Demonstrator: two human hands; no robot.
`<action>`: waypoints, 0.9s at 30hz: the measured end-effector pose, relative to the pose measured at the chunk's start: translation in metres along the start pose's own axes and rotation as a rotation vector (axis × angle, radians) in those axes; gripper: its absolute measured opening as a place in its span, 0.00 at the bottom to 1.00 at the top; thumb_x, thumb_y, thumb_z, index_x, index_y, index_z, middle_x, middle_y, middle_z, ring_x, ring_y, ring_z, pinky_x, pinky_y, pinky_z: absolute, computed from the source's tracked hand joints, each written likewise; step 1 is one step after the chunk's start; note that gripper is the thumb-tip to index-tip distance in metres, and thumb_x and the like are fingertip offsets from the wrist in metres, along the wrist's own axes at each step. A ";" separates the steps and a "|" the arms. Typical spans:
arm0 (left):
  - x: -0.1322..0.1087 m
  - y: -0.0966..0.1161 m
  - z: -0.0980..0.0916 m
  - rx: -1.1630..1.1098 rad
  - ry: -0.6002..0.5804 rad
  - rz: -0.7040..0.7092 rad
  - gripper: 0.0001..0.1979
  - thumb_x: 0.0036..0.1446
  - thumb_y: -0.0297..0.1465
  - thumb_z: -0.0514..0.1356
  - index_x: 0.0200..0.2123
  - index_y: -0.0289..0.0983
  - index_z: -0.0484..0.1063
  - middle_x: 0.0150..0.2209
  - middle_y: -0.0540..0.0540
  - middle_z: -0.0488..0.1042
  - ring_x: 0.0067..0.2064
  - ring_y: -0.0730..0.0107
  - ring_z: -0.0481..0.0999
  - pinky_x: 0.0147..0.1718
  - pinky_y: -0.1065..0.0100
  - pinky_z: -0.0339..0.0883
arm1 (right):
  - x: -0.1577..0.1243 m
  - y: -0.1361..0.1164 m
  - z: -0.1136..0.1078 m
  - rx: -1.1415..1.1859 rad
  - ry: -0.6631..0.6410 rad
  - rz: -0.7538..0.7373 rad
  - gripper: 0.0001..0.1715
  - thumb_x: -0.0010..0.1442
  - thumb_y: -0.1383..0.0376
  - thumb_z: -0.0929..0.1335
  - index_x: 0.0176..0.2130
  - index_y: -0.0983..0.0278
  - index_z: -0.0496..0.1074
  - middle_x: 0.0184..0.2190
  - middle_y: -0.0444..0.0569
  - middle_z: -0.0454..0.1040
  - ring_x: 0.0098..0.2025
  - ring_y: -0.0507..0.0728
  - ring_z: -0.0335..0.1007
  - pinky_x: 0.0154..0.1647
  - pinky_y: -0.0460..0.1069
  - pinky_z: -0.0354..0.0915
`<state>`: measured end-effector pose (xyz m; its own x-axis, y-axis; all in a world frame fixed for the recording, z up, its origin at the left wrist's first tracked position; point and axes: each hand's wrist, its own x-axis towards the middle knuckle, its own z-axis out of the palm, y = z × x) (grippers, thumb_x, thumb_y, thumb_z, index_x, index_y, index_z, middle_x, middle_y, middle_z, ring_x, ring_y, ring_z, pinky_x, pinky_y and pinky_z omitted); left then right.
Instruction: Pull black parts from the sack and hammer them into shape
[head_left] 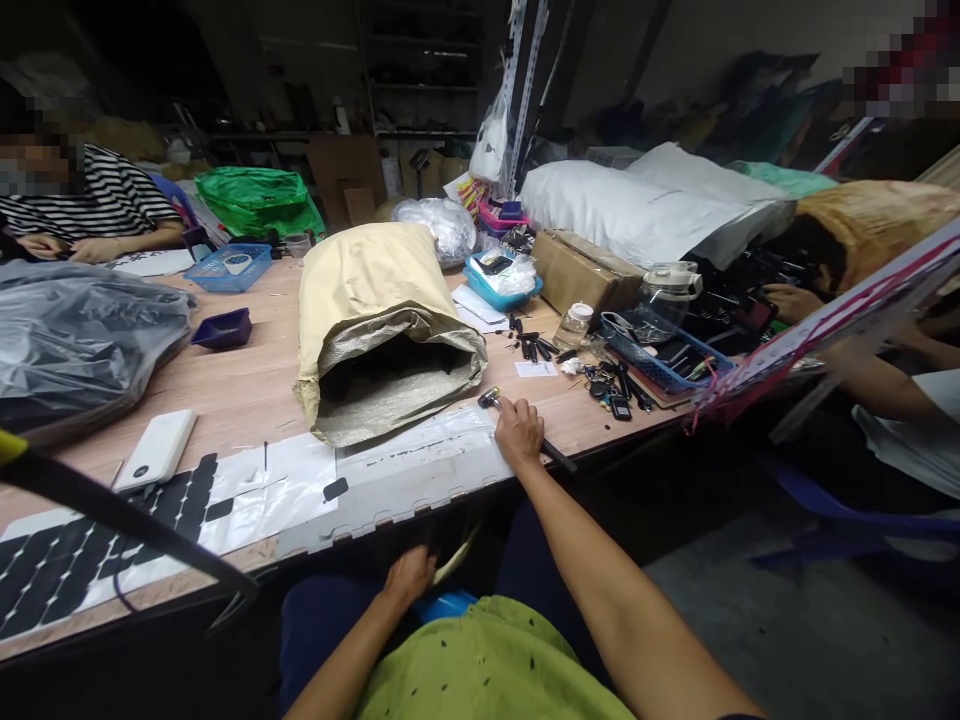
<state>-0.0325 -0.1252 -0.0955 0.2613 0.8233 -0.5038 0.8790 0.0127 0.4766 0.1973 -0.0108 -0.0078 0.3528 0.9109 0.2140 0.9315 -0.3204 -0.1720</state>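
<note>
My right hand rests on the wooden table near its front edge, fingers closed round the black handle of a small metal-headed hammer. The hammer's head lies just in front of the open mouth of a tan woven sack lying on its side. My left hand is below the table edge by my lap, fingers curled over something pale that I cannot make out. A white sheet lies under my right hand.
Black solar cells and a white power bank lie at the left. A grey plastic bag, blue trays, a cardboard box, a jar and small tools crowd the table. Other people sit far left and right.
</note>
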 end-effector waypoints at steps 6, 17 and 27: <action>-0.021 0.063 -0.034 -0.039 0.095 0.650 0.11 0.62 0.31 0.55 0.39 0.41 0.79 0.35 0.44 0.79 0.37 0.66 0.79 0.37 0.69 0.70 | -0.001 0.003 0.004 -0.008 0.017 -0.007 0.21 0.66 0.67 0.61 0.55 0.59 0.74 0.43 0.55 0.71 0.45 0.60 0.62 0.38 0.52 0.52; 0.148 0.150 -0.177 -0.106 0.651 0.165 0.11 0.61 0.29 0.57 0.40 0.35 0.79 0.41 0.40 0.77 0.44 0.62 0.76 0.45 0.66 0.68 | -0.004 0.008 0.015 -0.022 0.073 -0.039 0.20 0.65 0.67 0.62 0.53 0.60 0.74 0.40 0.54 0.70 0.43 0.59 0.61 0.37 0.51 0.52; 0.176 0.170 -0.189 0.084 0.541 -0.104 0.15 0.63 0.32 0.56 0.47 0.33 0.77 0.50 0.32 0.74 0.53 0.52 0.75 0.48 0.61 0.68 | -0.008 0.008 0.019 -0.038 0.102 -0.051 0.19 0.65 0.67 0.62 0.52 0.60 0.74 0.39 0.53 0.70 0.42 0.58 0.61 0.37 0.51 0.52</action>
<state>0.0879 0.1287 0.0330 -0.0511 0.9944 -0.0927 0.9239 0.0824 0.3735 0.2005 -0.0157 -0.0287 0.3104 0.8955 0.3189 0.9504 -0.2859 -0.1222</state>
